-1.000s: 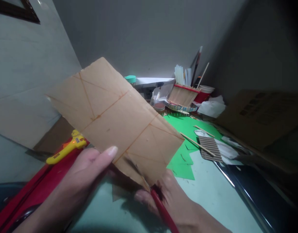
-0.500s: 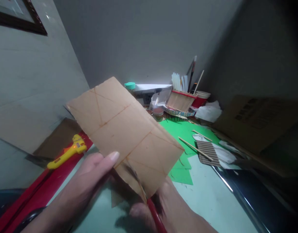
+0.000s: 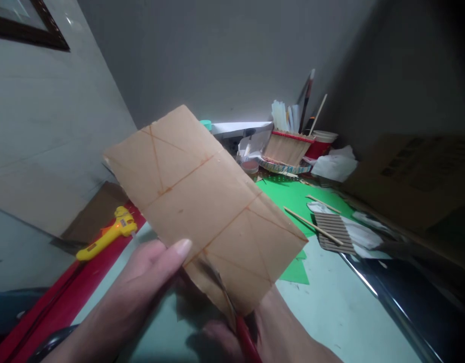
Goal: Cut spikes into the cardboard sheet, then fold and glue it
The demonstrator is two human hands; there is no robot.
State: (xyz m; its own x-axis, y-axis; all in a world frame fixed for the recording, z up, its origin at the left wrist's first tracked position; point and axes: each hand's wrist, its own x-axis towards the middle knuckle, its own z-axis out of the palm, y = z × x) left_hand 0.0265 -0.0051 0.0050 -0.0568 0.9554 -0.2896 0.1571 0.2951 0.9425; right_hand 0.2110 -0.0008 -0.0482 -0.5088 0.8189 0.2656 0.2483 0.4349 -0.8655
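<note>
A rectangular brown cardboard piece point(image 3: 202, 201) marked with orange-brown lines is held up, tilted, in front of me. My left hand point(image 3: 157, 272) grips its lower left edge, thumb on top and the other fingers hidden beneath. My right hand point(image 3: 268, 322) is at the lower right, partly behind the cardboard, closed round the red handle of the scissors point(image 3: 246, 338). The scissor blades lie across the cardboard's lower corner, along a cut running toward a drawn line.
A yellow glue gun point(image 3: 107, 234) rests on a red strip at left. Green sheets point(image 3: 296, 272), wooden sticks point(image 3: 311, 224) and corrugated cardboard point(image 3: 333, 232) lie at right. Behind stand a stick-built holder point(image 3: 287, 147) and a red cup point(image 3: 321, 143).
The cardboard, with both hands and the scissors, has shifted slightly right in view. The background has moved up a little at the right. Both holds are the same.
</note>
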